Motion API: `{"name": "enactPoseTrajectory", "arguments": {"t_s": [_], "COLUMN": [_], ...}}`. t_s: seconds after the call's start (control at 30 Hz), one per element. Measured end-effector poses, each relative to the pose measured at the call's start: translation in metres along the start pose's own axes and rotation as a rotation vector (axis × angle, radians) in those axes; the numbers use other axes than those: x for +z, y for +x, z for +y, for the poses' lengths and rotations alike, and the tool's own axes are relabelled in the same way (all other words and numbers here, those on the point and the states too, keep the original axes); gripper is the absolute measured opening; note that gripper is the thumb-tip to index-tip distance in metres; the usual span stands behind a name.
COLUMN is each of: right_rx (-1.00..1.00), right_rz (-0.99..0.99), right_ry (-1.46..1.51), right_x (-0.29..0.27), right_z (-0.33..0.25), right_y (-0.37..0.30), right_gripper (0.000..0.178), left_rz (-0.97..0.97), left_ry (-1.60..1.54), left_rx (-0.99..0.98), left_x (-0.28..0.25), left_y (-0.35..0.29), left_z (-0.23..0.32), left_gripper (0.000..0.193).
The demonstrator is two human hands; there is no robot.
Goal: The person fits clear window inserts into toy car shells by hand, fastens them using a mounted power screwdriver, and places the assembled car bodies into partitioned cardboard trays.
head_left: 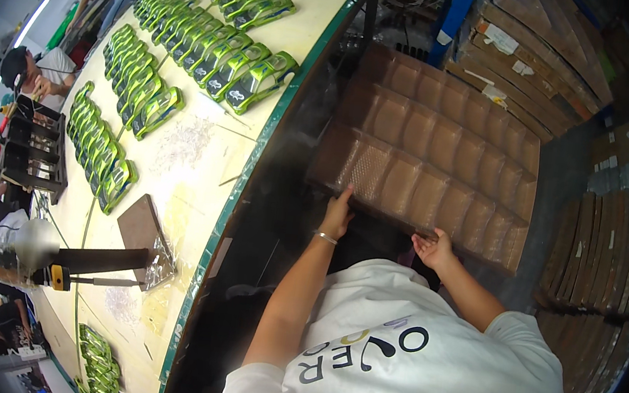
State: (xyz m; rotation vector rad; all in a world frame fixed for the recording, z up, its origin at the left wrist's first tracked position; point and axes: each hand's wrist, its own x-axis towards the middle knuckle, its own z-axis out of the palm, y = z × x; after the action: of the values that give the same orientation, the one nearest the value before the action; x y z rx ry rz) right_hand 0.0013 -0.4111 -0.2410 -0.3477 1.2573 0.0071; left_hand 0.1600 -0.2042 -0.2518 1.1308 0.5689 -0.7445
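Observation:
A large brown box (pixel 404 226) with a clear plastic compartment tray (pixel 445 138) in it lies to the right of the table. The tray has rows of compartments, and I see nothing in them. My left hand (pixel 338 216) grips the near side of the box toward its left corner, one finger reaching up over the rim. Farther right along the same side, my right hand (pixel 434 250) holds the edge with the thumb on top and bent fingers at the side. Part of the left hand's grip is hidden by the box wall.
The pale table (pixel 199 183) with a green edge runs along my left. It bears rows of green-and-black packaged items (pixel 220 69), a brown block (pixel 142 227) and plastic scraps. Stacked cardboard (pixel 523 65) stands behind the box, more cardboard (pixel 595 252) at right. Other people work beyond the table.

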Motion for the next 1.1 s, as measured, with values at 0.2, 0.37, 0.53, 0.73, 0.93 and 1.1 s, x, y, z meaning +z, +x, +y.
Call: {"name": "enactPoseTrajectory", "arguments": {"t_s": [0.2, 0.37, 0.53, 0.73, 0.93, 1.1], "right_rx": [0.009, -0.026, 0.091, -0.22, -1.421, -2.101], "right_rz": [0.053, 0.048, 0.033, -1.015, -2.622, -2.528], "right_ry": [-0.084, -0.067, -0.203, -1.305, -1.513, -1.324], "right_x": [0.001, 0.002, 0.051, 0.151, 0.243, 0.234], "right_z": [0.002, 0.004, 0.012, 0.059, 0.117, 0.094], "right_y": [-0.006, -0.002, -0.056, -0.16, -0.317, -0.399], "right_gripper": [0.04, 0.042, 0.046, 0.022, 0.015, 0.014], "left_rz": [0.06, 0.066, -0.109, -0.138, -0.103, 0.756], "left_ry": [0.111, 0.128, 0.258, 0.418, 0.216, 0.816], "left_rx": [0.155, 0.125, 0.139, 0.256, 0.689, 0.822], "left_x": [0.016, 0.018, -0.015, -0.033, -0.091, -0.131], "left_y": [0.021, 0.028, 0.03, -0.047, -0.204, -0.337], "left_z": [-0.003, 0.002, 0.013, 0.006, -0.01, 0.068], "left_gripper": [0.024, 0.021, 0.044, 0.06, 0.028, 0.021]}}
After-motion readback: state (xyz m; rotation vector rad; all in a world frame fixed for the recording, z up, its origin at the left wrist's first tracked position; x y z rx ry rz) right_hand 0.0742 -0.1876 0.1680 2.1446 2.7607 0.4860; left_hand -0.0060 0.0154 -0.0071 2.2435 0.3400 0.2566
